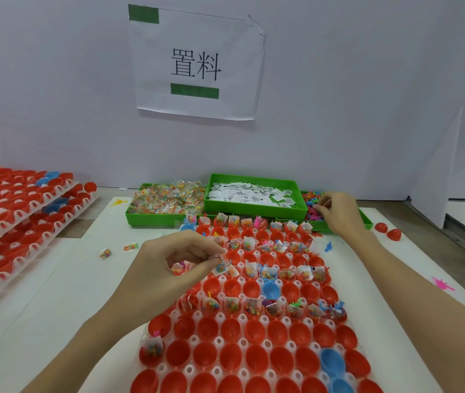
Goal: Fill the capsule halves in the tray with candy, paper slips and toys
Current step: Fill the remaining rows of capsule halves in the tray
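Tray [217,340] of red capsule halves [254,355] mid-desk, near rows unfilled; left hand [174,262] fingers pinching a candy packet [221,266] over its 10 o'clock edge; right hand [337,209] fingers curled into toys [312,207] in green bin at 1 o'clock; bare desk [64,279] strip at 9 o'clock

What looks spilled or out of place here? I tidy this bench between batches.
Several strays lie outside bins and tray: two candy packets left of the tray, a blue toy and pink toy right of it, a yellow toy near the candy bin, and two loose red capsule halves far right.
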`<state>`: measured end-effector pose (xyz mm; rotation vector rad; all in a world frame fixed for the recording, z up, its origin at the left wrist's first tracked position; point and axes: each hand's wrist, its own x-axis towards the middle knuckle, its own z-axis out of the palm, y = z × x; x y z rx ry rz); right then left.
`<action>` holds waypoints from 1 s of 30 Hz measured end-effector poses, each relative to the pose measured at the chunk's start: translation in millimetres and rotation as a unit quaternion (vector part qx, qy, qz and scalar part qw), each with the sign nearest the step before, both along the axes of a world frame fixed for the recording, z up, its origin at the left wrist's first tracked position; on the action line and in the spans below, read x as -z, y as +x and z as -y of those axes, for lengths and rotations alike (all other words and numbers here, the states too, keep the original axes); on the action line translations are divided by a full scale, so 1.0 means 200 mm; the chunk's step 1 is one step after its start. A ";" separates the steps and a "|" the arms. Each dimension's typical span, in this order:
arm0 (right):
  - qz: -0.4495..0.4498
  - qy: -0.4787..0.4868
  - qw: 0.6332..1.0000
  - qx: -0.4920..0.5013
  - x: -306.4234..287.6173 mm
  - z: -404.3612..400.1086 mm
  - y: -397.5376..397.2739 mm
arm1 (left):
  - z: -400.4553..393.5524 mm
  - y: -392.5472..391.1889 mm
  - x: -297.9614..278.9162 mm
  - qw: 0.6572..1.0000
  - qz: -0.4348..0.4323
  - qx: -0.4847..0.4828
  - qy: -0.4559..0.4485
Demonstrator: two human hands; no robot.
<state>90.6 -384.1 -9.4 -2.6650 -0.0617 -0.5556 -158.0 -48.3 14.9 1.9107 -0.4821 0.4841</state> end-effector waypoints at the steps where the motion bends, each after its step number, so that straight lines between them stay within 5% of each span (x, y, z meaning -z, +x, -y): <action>1: 0.025 0.019 0.999 0.001 0.00 0.00 -0.02 | 0.00 0.00 0.00 1.000 0.000 -0.001 -0.001; 6: 0.092 0.166 0.982 -0.013 -0.07 -0.08 -0.21 | -0.01 0.00 0.00 1.000 -0.018 -0.004 -0.009; 11: -0.007 0.334 0.928 -0.167 -0.19 -0.29 -0.60 | 0.00 0.00 0.01 1.000 -0.015 -0.002 -0.005; 18: -0.133 0.335 0.882 -0.305 -0.23 -0.55 -1.02 | 0.01 0.01 0.02 1.000 -0.008 0.001 0.002; 30: -0.037 0.276 0.923 -0.266 -0.17 -0.61 -1.11 | 0.02 0.02 0.02 0.999 0.018 0.031 0.018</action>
